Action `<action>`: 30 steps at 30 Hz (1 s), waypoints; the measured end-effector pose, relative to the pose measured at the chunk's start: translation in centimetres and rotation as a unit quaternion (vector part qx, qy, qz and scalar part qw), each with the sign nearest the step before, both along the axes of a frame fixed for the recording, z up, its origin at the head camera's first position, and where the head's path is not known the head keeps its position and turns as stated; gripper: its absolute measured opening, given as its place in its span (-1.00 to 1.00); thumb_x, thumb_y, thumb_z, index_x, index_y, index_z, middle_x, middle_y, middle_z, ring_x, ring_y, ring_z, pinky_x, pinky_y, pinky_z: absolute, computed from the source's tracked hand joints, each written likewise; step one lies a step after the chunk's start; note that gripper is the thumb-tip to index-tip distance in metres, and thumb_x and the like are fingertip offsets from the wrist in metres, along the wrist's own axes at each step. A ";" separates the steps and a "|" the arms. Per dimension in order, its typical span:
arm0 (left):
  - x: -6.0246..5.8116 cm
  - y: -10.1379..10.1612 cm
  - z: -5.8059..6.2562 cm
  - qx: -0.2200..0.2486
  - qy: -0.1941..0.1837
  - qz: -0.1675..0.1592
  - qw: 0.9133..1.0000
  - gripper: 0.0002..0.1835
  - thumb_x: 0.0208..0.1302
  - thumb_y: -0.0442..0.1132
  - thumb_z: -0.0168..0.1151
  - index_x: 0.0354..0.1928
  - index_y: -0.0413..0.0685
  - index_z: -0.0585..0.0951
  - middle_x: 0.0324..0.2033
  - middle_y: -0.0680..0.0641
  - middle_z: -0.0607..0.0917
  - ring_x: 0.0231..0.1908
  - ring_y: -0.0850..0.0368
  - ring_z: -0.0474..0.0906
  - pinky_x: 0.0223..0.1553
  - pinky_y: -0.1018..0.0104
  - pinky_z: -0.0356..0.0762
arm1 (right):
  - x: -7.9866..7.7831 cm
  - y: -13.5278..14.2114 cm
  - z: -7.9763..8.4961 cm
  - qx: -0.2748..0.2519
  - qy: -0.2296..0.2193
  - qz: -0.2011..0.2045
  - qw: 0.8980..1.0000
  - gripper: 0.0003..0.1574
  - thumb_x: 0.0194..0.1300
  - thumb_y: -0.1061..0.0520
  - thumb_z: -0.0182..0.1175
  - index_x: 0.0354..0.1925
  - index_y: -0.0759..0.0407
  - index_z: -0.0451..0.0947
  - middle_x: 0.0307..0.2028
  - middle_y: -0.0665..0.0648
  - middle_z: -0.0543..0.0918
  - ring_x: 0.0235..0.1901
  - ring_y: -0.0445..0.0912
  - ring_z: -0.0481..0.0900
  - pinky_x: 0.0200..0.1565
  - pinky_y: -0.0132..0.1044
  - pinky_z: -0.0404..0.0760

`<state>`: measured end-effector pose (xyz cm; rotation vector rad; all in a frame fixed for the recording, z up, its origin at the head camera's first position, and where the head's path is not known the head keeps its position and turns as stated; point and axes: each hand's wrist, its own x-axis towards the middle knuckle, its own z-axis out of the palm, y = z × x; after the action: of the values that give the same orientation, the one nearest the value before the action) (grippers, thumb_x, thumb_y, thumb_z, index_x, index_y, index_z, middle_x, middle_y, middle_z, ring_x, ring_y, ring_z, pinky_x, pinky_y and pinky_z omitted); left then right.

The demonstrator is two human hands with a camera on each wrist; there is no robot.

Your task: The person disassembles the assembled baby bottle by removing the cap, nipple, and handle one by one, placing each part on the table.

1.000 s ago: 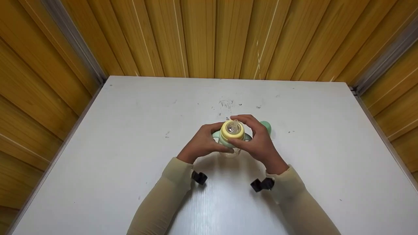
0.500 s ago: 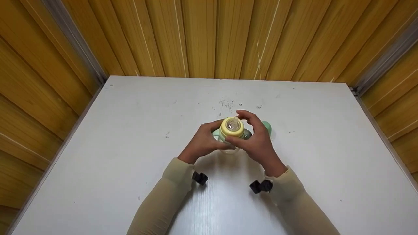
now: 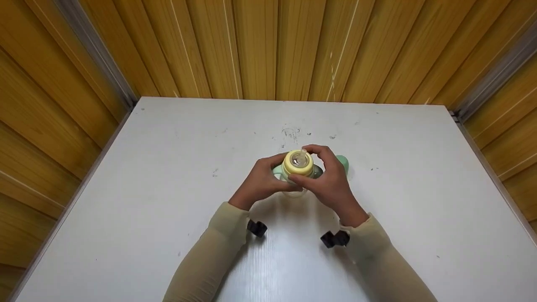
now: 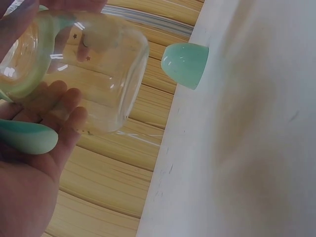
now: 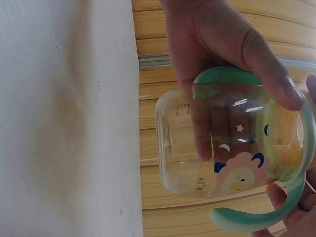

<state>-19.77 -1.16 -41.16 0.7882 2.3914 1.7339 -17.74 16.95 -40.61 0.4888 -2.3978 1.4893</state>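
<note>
Here we are, both hands at work: our left hand curls round the clear bottle just below its yellow collar, and our right hand pinches that collar, thumb in front, forefinger behind. We hold the bottle roughly upright over the white surface, spout uppermost, and a green cap stands near, beyond our right hand.

From afar I count one clear, yellow-collared bottle with two curved green handles; around the bottle, two bare hands; to its right, one green domed cap; under it, one white tabletop; nearer than it, two beige sleeves.
</note>
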 end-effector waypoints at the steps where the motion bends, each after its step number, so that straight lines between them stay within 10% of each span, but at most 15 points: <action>1: 0.0 0.0 0.0 0.001 -0.001 0.000 1.000 -0.30 -0.25 -0.02 0.51 0.07 0.37 0.49 -0.06 0.25 0.60 -0.14 0.27 0.51 -0.06 0.12 0.50 | 0.0 0.0 0.0 0.000 0.001 0.001 1.000 -0.22 -0.17 -0.10 0.45 0.05 -0.04 0.38 0.02 -0.06 0.48 0.14 -0.14 0.34 0.20 -0.01 0.20; 30: 0.1 -0.2 0.3 -0.013 -0.013 -0.022 1.000 -0.31 -0.26 -0.11 0.51 0.07 0.28 0.51 -0.10 0.20 0.62 -0.19 0.23 0.51 -0.10 0.18 0.51 | 1.6 -0.3 3.0 -0.009 -0.019 0.053 0.998 -0.28 -0.07 0.14 0.40 0.08 0.26 0.37 0.04 0.19 0.50 0.18 0.02 0.34 0.25 0.10 0.13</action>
<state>-19.64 -1.40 -40.88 0.8036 2.3566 1.6839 -16.11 16.60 -37.65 0.5989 -2.4180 1.5769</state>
